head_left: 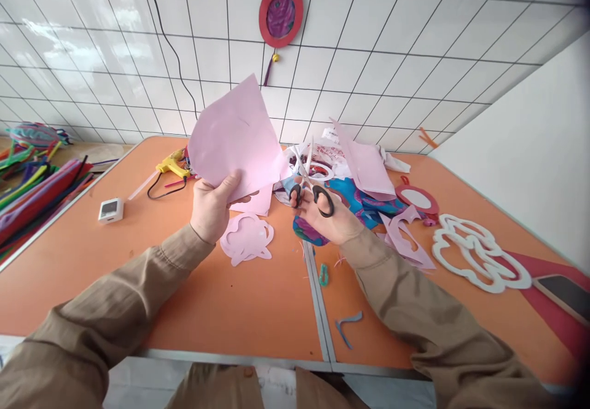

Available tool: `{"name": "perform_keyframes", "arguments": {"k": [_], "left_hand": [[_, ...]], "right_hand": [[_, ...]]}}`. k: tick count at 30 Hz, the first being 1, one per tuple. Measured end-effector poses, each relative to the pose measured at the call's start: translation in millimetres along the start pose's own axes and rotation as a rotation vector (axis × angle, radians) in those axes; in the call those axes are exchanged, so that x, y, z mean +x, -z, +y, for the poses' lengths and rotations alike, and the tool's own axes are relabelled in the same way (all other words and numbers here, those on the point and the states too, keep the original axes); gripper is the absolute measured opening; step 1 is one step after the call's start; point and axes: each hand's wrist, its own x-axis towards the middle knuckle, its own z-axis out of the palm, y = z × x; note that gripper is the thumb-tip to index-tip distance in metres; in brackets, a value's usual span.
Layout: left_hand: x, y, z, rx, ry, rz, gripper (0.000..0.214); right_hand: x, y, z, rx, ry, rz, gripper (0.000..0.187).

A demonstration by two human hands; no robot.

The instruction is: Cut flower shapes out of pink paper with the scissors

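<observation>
The left hand (214, 203) grasps a thin, pale pink sheet (235, 132) by its lower edge, thumb laid flat on the near face and the other fingers mostly hidden behind it; the right hand (329, 212), palm turned upward, has its fingers curled about silver-bladed scissors with black looped handles (306, 179). The sheet is in the air above the orange tabletop (207, 310), tilted, one corner pointing up and another reaching right, toward the scissors; its left side is rounded, and no clear long axis can be told. The scissors' long axis runs upward and away from the person, the blades parted in a narrow V; the sheet's right corner lies just left of them, though whether it touches cannot be told. The left hand is the nearer to the sheet's body, the right to that corner; below the sheet, a flat pale pink cut-out with curved openings (246, 237) rests on the tabletop.
</observation>
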Motion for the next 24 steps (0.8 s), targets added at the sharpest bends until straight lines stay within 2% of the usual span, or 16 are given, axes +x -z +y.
{"name": "perform_keyframes", "arguments": {"k": [2, 7, 12, 24], "left_hand": [[2.7, -3.5, 1.3, -0.008, -0.017, -0.001, 0.026], [5.3, -10.0, -4.4, -0.024, -0.022, 0.000, 0.027], [1.0, -14.2, -12.9, -0.058, -0.020, 0.004, 0.026], [-6.6, -14.0, -20.7, -0.042, -0.032, -0.027, 0.022]], "right_hand": [[-5.6, -8.2, -2.1, 0.000, 0.037, -0.085, 0.065], [-17.4, -23.4, 0.9, -0.153, 0.150, -0.182, 0.051], [-24.4, -34.3, 3.8, -0.313, 0.183, -0.148, 0.049], [-26.3, -43.4, 3.4, -0.320, 0.205, -0.066, 0.048]]}}
